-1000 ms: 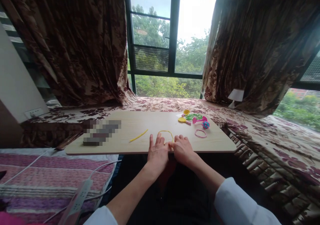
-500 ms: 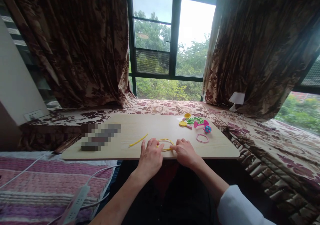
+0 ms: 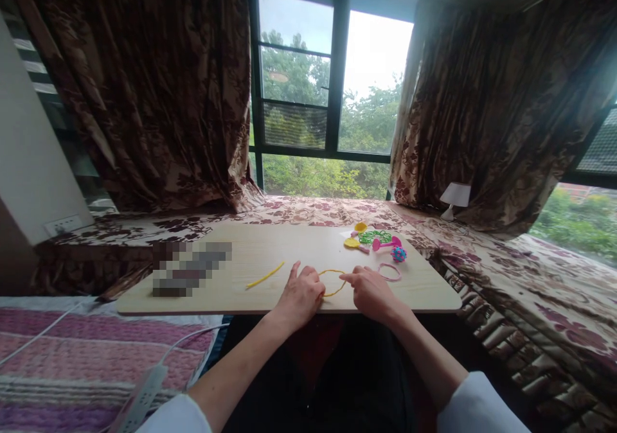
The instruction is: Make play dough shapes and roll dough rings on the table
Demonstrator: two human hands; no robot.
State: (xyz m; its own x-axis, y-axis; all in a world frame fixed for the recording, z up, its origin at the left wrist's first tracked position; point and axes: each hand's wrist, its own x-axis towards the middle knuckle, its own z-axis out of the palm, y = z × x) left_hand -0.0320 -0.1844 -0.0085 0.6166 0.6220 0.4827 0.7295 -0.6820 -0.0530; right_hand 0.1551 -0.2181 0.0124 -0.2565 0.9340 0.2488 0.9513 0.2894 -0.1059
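Observation:
A thin yellow loop (image 3: 332,271), seemingly of twisted cord or pipe cleaner, lies on the wooden-topped table (image 3: 270,240) near its front edge. My left hand (image 3: 301,297) is closed at the loop's left side, its index finger raised and the other fingers curled. At the right side of the loop, my right hand (image 3: 373,293) has its thumb and index finger pressed together on the rim. A loose yellow strip (image 3: 265,275) rests left of my left hand. Beyond my right hand lies a pink ring (image 3: 389,272).
At the table's back right are yellow spoon-like pieces (image 3: 351,243), green looped strands (image 3: 378,236), a pink dumbbell-shaped piece (image 3: 385,245) and a blue-and-pink ball (image 3: 398,254). A blurred-out dark object (image 3: 190,271) occupies the left. A power strip (image 3: 144,397) sits on the bed.
Both hands have shifted slightly right with the loop, which now looks rounder and more twisted. My left index finger has lifted. The view has tilted up a little.

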